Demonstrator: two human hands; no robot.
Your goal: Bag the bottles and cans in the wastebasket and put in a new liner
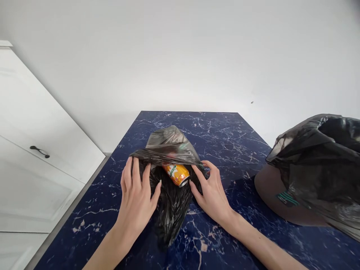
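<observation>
A black plastic bag (174, 210) lies on the blue marbled tabletop, its mouth towards me. An orange Mirinda can (179, 175) rests on its side in the mouth, its near end showing and the rest covered by the bag. Through the thin film behind it, something red and green shows faintly. My left hand (137, 195) is at the left of the mouth, fingers hooked on the upper rim, thumb apart on the lower film. On the other side, my right hand (210, 191) holds the rim, its thumb and index finger close to the can.
To the right, a brown rounded container (272, 191) with a green-striped label is lined with another black bag (315, 165). A white cabinet (42, 195) with a dark handle (39, 151) stands left of the table (219, 135). A white wall (180, 56) rises behind.
</observation>
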